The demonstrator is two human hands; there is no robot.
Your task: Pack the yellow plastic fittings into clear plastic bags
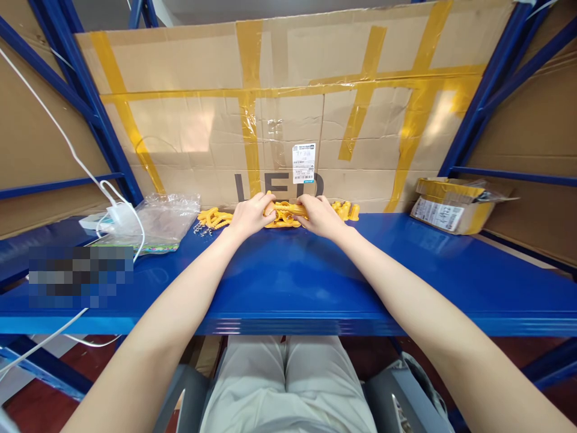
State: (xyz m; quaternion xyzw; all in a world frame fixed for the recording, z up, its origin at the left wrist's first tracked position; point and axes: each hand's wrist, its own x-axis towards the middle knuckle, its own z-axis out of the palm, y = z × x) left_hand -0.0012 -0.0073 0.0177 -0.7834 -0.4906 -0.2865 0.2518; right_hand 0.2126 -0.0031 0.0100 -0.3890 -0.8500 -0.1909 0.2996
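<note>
Both hands are stretched to the back of the blue shelf, with a yellow ridged plastic rod (295, 208) held level between them. My left hand (250, 214) is closed around its left end, and a yellow tip pokes up by the thumb. Fingers of my right hand (320, 215) wrap the other end. Beneath and behind lie more yellow plastic pieces (282, 224), partly covered by the hands. Left of my left hand is a pile of yellow twisted pieces (215, 218) with small metal screw-like bits (202, 230). Several yellow cup-shaped pieces (346, 211) stand beyond my right hand.
A large taped cardboard sheet (202, 132) backs the blue shelf (288, 276). To the left are a clear plastic bag (166, 213), a white plug with cables (121, 216) and a blurred-out dark object (81, 273). An open small carton (451, 207) sits at right.
</note>
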